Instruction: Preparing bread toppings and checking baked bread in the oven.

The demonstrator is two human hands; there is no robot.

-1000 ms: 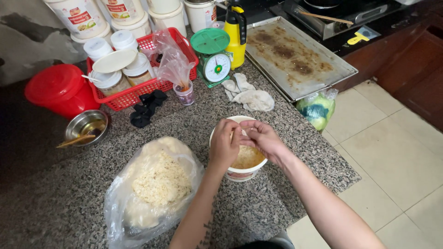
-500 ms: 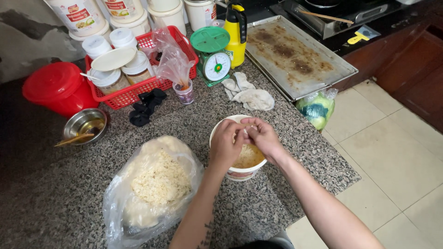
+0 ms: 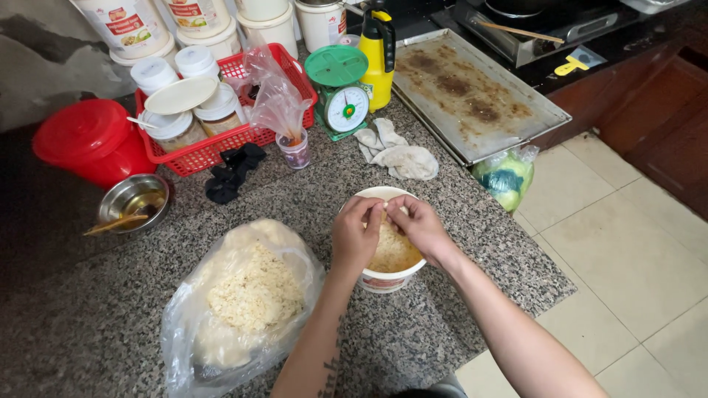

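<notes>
A round white tub (image 3: 383, 276) is seen on the speckled grey stone surface (image 3: 110, 324), close to its front edge. The tub is filled with yellow-brown shredded food (image 3: 394, 254). Both hands are held right over the tub's mouth. The left hand (image 3: 356, 234) is placed over the left side of the rim, and the right hand (image 3: 419, 225) is placed over the far right side. The fingertips of the two hands are brought together in the middle, just above the food. A small pale bit seems to be pinched between them, but what it is cannot be made out. So each grip is narrow, with the fingers curled in and closed, not spread wide.

The food lies straight below the fingers, almost touching them. No reach to the side is needed; it is only down. Neither hand is clearly nearer, since both are met above the middle of the tub.

To the left of the tub, near the left arm, a big clear plastic bag (image 3: 236, 302) of pale shredded stuff is lying open. It is nearer to the left hand than to the right. Farther back, a white cloth (image 3: 398, 155), a green kitchen scale (image 3: 341, 92) and a red basket (image 3: 221, 144) of jars are seen, well apart from the hands.
</notes>
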